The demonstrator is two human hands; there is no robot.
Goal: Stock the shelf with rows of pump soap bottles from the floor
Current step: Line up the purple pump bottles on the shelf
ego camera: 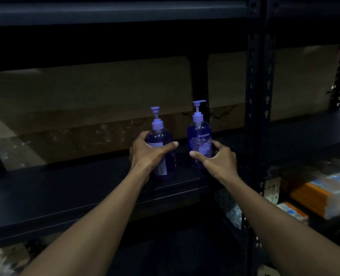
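the left hand point(149, 154) wraps around a purple pump soap bottle point(161, 148), thumb laid across the front below the shoulder and fingers curled round the far left side, so it is gripping the body firmly. this left bottle stands upright, its base at the dark shelf board point(65, 192), though the dim light hides whether it rests fully on it; its label is turned to the side and its pump head point(155, 110) rises straight above the grip. just to the right of that grip, with a small gap between, the right hand point(217, 158) clasps a second bottle point(200, 140), thumb pressed low on the front label and fingers round the right side. the word "guardian" reads above the thumb, and the pump nozzle point(199, 103) points right. this bottle is also upright on the same board, slightly further back than the left one. behind both grips runs a brown wall or backing. right of the right hand a black perforated upright point(257, 96) rises, and below and beyond it lie blurred orange and white boxes point(320, 194) on a lower level.
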